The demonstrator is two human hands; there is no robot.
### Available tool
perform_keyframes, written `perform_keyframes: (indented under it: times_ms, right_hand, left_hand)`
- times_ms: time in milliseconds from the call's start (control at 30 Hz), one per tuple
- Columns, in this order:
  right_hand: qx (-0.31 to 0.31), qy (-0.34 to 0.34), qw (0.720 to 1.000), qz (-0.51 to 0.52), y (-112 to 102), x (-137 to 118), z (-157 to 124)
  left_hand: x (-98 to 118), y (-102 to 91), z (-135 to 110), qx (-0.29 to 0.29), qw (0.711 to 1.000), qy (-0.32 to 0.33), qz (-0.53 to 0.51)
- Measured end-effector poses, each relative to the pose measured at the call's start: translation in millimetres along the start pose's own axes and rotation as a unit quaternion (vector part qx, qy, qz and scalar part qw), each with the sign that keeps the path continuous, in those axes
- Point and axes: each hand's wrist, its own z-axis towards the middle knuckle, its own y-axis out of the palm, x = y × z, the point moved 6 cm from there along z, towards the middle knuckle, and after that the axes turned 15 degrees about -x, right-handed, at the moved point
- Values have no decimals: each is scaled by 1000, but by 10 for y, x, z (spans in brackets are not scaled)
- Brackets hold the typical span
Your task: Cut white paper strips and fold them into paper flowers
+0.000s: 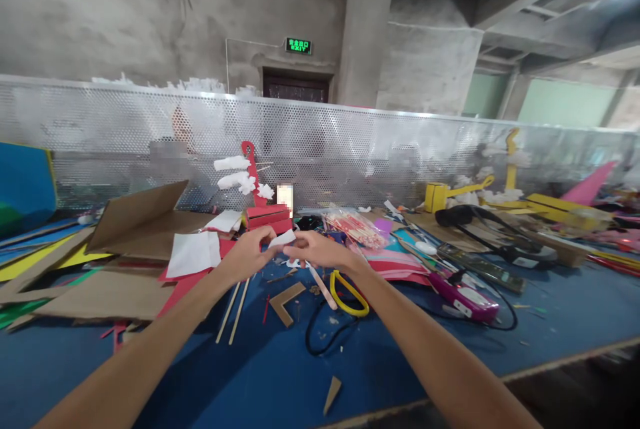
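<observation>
A small white piece, perhaps folded paper or foam, (283,238) is held up between both hands over the middle of the blue table. My left hand (254,250) pinches its left end. At the other end, the fingers of my right hand (323,249) are closed on it. Just behind the hands sits a red cardboard box (269,217), with a red curved upright (254,172) carrying white cut-out shapes. White sheets (193,254) lie on red card left of my left hand. Below my right hand are a yellow loop (349,294) and a pale pink stick (323,287).
Brown cardboard pieces (107,292) cover the left side. Two thin wooden sticks (239,311) and an L-shaped cardboard piece (283,303) lie in front. To the right are a purple corded device (465,297), a bag of small sticks (356,227) and yellow models (560,210). A perforated metal screen (320,142) stands behind.
</observation>
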Motion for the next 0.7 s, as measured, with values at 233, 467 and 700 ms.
perform_keyframes:
  times_ms: [233,467,700]
  right_hand:
    - [114,-51,986,109,-51,108,97]
    - [115,-45,977,173,-62,219,132]
    - [97,-55,967,229,-34,180,115]
  left_hand:
    - [8,188,13,-62,981,17,-181]
    - [27,190,-8,-117,940,2,-321]
    - [-121,234,36,-49,920,-48,-386]
